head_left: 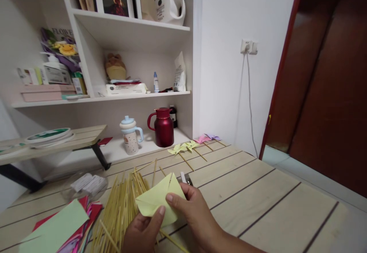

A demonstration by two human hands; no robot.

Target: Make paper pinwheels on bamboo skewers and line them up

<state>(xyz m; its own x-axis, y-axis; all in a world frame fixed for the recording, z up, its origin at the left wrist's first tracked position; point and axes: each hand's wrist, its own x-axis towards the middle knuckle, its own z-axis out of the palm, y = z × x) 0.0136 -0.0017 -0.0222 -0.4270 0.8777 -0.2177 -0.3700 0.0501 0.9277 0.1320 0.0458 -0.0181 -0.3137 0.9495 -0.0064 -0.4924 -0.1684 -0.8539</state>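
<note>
On the wooden table [258, 191] lies a pile of bamboo sticks [120, 211]. Above it I hold the folded yellow paper [157, 201]; my left hand [143, 232] and right hand [195, 216] both pinch it closed. I judge the folding is underway; next crease needs aligned corners.

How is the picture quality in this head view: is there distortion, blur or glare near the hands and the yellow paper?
In the head view, straight lines bend toward the edges, as on the shelf unit and door. Light is soft and even, without strong glare. The yellow paper, left hand and right hand look slightly soft; the wooden sticks blur together.
</note>
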